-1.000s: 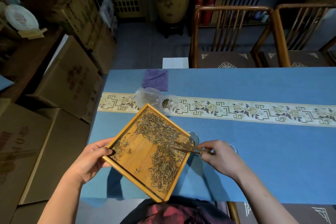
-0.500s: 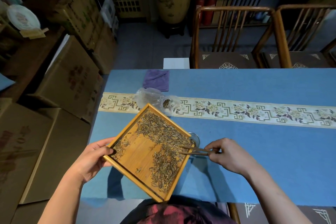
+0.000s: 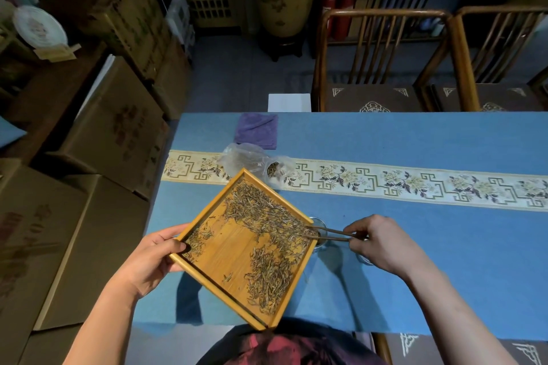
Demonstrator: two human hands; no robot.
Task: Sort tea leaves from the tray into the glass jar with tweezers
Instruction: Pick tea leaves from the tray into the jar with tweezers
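Because the dry, needle-shaped grey-green tea leaves [image 3: 267,234] are light, brittle and loose, treat them as a heap that slides rather than as single pieces. They lie in the square bamboo tray [image 3: 234,249], banked along its far and right-hand sides, with a thin scatter near the left corner. Pinch gently; hard pressure is likely to snap them. Your left hand [image 3: 151,258] grips the tray's left corner, thumb over the rim and fingers beneath, holding it off the blue tablecloth [image 3: 415,275] and tilted down to the right. Hold the rim, not the floor. Your right hand [image 3: 382,243] pinches the rear of the slim dark wooden tweezers [image 3: 332,232] between thumb and fingertips; the two arms stand slightly apart, tips at the tray's right corner among the leaves. Whether they grip any leaf cannot be told. The small clear glass jar [image 3: 320,225] stands just beyond that corner, mostly hidden by tray and tweezers; its fill level is unreadable. A crumpled clear plastic bag [image 3: 246,157] lies behind the tray.
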